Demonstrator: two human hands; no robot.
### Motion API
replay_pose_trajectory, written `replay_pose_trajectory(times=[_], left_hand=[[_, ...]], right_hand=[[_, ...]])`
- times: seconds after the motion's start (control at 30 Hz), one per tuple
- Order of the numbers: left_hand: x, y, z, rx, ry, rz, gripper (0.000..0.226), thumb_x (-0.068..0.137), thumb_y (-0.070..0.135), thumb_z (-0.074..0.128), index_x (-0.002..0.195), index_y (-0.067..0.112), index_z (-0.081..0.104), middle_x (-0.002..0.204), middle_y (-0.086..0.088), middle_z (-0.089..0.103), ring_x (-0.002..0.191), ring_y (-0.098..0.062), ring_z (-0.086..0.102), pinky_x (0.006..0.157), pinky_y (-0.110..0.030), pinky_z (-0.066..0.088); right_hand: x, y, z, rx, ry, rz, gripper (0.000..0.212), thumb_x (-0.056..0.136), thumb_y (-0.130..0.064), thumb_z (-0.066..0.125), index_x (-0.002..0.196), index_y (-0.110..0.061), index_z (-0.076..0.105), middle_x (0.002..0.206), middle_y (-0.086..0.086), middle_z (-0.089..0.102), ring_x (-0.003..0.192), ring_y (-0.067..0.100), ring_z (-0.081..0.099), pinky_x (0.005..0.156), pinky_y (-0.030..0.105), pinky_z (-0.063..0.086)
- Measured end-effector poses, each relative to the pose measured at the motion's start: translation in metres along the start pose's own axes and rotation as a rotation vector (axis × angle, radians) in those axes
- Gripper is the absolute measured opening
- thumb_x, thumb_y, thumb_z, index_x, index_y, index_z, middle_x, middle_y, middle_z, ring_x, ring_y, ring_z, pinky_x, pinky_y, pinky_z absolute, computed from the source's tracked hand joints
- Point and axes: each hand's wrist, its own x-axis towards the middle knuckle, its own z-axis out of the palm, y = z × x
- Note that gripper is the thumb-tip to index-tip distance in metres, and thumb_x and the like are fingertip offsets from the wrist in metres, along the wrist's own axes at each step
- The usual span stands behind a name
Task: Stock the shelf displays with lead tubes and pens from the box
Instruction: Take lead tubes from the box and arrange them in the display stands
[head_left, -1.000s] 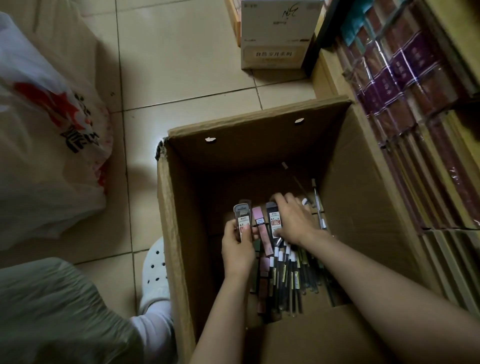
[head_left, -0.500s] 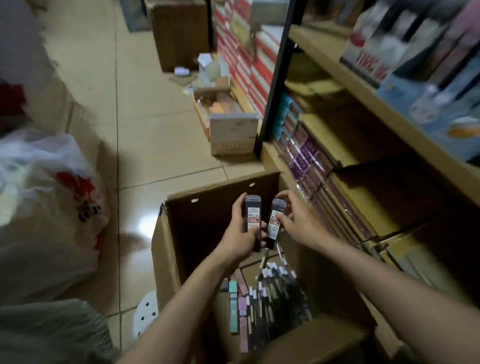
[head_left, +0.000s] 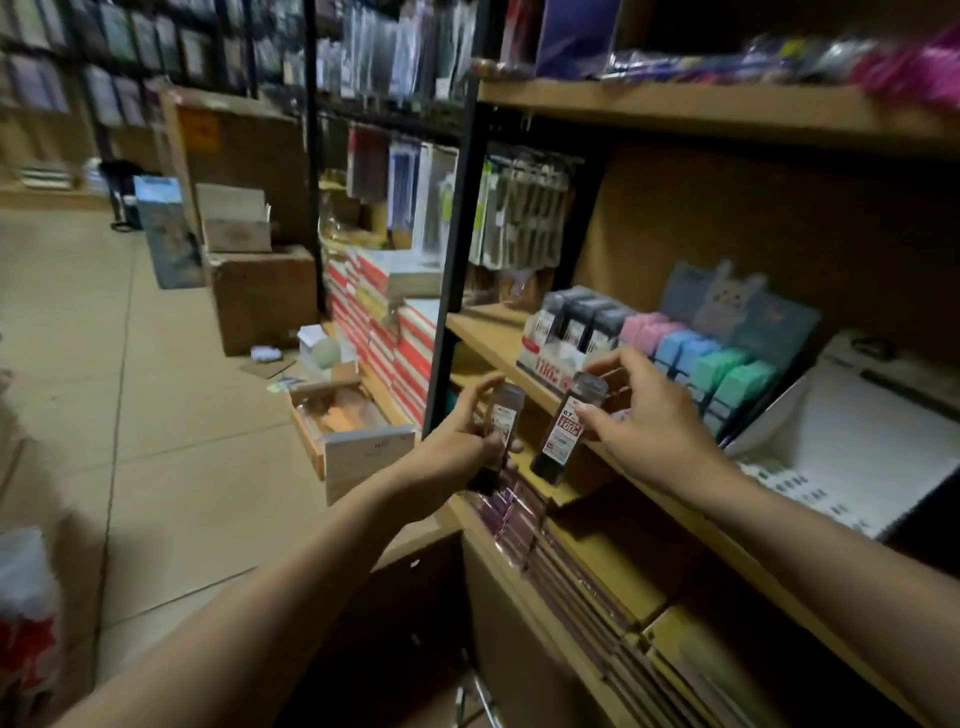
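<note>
Carrying to wooden shelf (head_left: 498, 338): hands (head_left: 457, 447) (head_left: 649, 415) each gripping dark red-labelled plastic lead tubes (head_left: 501, 415) (head_left: 569, 426); next, slotting beside white display tray (head_left: 550, 358).

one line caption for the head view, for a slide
Each hand, left hand and right hand, holds a lead tube up to the shelf display.

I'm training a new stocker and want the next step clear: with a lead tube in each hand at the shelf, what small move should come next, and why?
Probably carry the right hand and its lead tube up and forward to the red-and-white display, where similar dark tubes already stand. The left hand holds its own tube lower, so it can follow.
</note>
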Motion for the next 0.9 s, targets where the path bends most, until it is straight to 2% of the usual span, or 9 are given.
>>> replay_pose_trajectory(times=[0.2, 0.37, 0.43, 0.5, 0.6, 0.67, 0.73, 0.83, 0.9], left_hand=[[0.045, 0.028, 0.003, -0.091, 0.035, 0.111, 0.061, 0.097, 0.004, 0.044, 0.132, 0.054, 0.037, 0.086, -0.003, 0.072, 0.077, -0.014, 0.068, 0.069, -0.033, 0.056], [0.062, 0.023, -0.014, -0.14, 0.115, 0.085, 0.064, 0.097, 0.001, 0.044, 0.133, 0.053, 0.038, 0.105, -0.013, 0.067, 0.091, -0.021, 0.067, 0.088, -0.044, 0.054], [0.068, 0.018, -0.02, -0.142, 0.148, 0.073, 0.064, 0.098, 0.0, 0.043, 0.136, 0.051, 0.037, 0.105, -0.014, 0.066, 0.091, -0.022, 0.066, 0.087, -0.043, 0.054], [0.075, 0.012, -0.024, -0.138, 0.197, 0.073, 0.063, 0.099, 0.0, 0.042, 0.137, 0.05, 0.036, 0.101, -0.012, 0.066, 0.087, -0.02, 0.066, 0.084, -0.041, 0.055], [0.082, 0.005, -0.024, -0.139, 0.225, 0.072, 0.062, 0.1, 0.001, 0.041, 0.136, 0.05, 0.033, 0.104, -0.012, 0.065, 0.088, -0.019, 0.065, 0.081, -0.038, 0.055], [0.085, 0.002, -0.02, -0.131, 0.213, 0.059, 0.062, 0.1, 0.002, 0.041, 0.136, 0.051, 0.031, 0.108, -0.012, 0.064, 0.093, -0.02, 0.065, 0.08, -0.034, 0.055], [0.088, 0.001, -0.014, -0.12, 0.201, 0.053, 0.061, 0.1, 0.002, 0.04, 0.135, 0.052, 0.03, 0.11, -0.011, 0.064, 0.095, -0.018, 0.065, 0.076, -0.029, 0.055], [0.093, 0.0, -0.008, -0.126, 0.19, 0.046, 0.061, 0.1, 0.002, 0.041, 0.135, 0.051, 0.03, 0.111, -0.01, 0.064, 0.093, -0.016, 0.064, 0.076, -0.029, 0.054], [0.095, -0.001, -0.006, -0.121, 0.188, 0.048, 0.061, 0.1, 0.002, 0.041, 0.137, 0.049, 0.029, 0.112, -0.01, 0.064, 0.095, -0.017, 0.064, 0.076, -0.028, 0.053]], right_hand=[[0.05, -0.013, -0.05, -0.069, 0.173, 0.003, 0.029, 0.082, -0.016, 0.076, 0.098, -0.028, 0.056, 0.087, -0.02, 0.06, 0.073, -0.012, 0.058, 0.053, 0.005, 0.041], [0.103, -0.015, -0.054, -0.162, 0.294, -0.019, 0.028, 0.079, -0.013, 0.078, 0.095, -0.024, 0.058, 0.081, -0.021, 0.057, 0.073, -0.01, 0.056, 0.056, 0.006, 0.039], [0.121, -0.01, -0.045, -0.199, 0.287, -0.01, 0.027, 0.079, -0.012, 0.078, 0.095, -0.021, 0.058, 0.08, -0.016, 0.058, 0.073, -0.007, 0.055, 0.056, 0.007, 0.038], [0.136, -0.004, -0.035, -0.236, 0.272, -0.002, 0.025, 0.08, -0.012, 0.077, 0.097, -0.015, 0.06, 0.083, -0.007, 0.062, 0.072, 0.002, 0.058, 0.057, 0.011, 0.04], [0.153, 0.003, -0.021, -0.274, 0.267, 0.002, 0.024, 0.079, -0.012, 0.076, 0.097, -0.012, 0.061, 0.089, 0.004, 0.066, 0.079, 0.019, 0.063, 0.066, 0.026, 0.049], [0.159, 0.008, -0.014, -0.287, 0.259, 0.008, 0.024, 0.08, -0.012, 0.076, 0.097, -0.013, 0.06, 0.092, 0.006, 0.067, 0.083, 0.021, 0.064, 0.073, 0.033, 0.054], [0.164, 0.013, -0.009, -0.27, 0.253, 0.017, 0.024, 0.08, -0.012, 0.076, 0.096, -0.015, 0.059, 0.091, 0.004, 0.067, 0.081, 0.018, 0.064, 0.069, 0.03, 0.053], [0.169, 0.017, -0.004, -0.22, 0.255, 0.032, 0.026, 0.078, -0.015, 0.078, 0.092, -0.02, 0.057, 0.085, -0.006, 0.064, 0.076, 0.005, 0.063, 0.059, 0.013, 0.044], [0.172, 0.016, 0.0, -0.2, 0.247, 0.014, 0.027, 0.078, -0.015, 0.078, 0.092, -0.021, 0.057, 0.084, -0.01, 0.062, 0.075, -0.003, 0.059, 0.056, 0.008, 0.04]])
